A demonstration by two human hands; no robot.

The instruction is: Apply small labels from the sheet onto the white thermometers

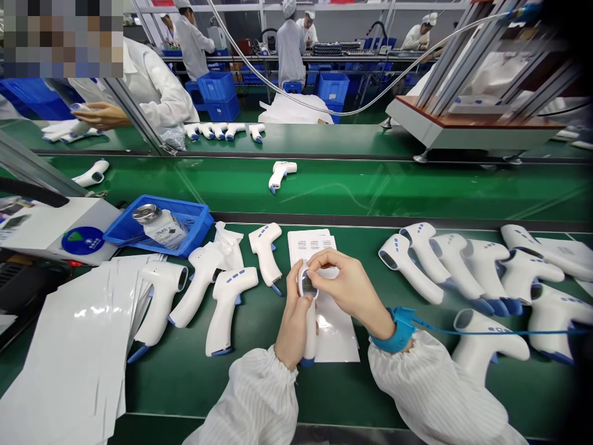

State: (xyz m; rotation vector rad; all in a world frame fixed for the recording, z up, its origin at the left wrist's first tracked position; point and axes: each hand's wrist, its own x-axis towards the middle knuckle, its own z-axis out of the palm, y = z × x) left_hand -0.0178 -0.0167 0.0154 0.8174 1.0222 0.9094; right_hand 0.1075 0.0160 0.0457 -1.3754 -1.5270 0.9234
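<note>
My left hand [295, 318] is wrapped round a white handheld thermometer [310, 330], held upright with its dark round-edged screen facing me and its blue-tipped handle end low. The fingers of my right hand [349, 287] are bent together at the top of the screen; whether they pinch anything is too small to tell. A blue strap circles my right wrist. Beneath my hands lies a printed paper [336, 337] with a glossy white sheet. Several white thermometers [227, 309] lie to the left, and several more [484, 272] lie to the right.
White sheets [78, 346] are stacked at the left. Behind them, a blue tray [197, 232] holds a bottle, beside a white box [78, 225]. One thermometer [280, 175] lies on the green belt [208, 182]. A blue cord [500, 332] runs right from my wrist. Co-workers are beyond.
</note>
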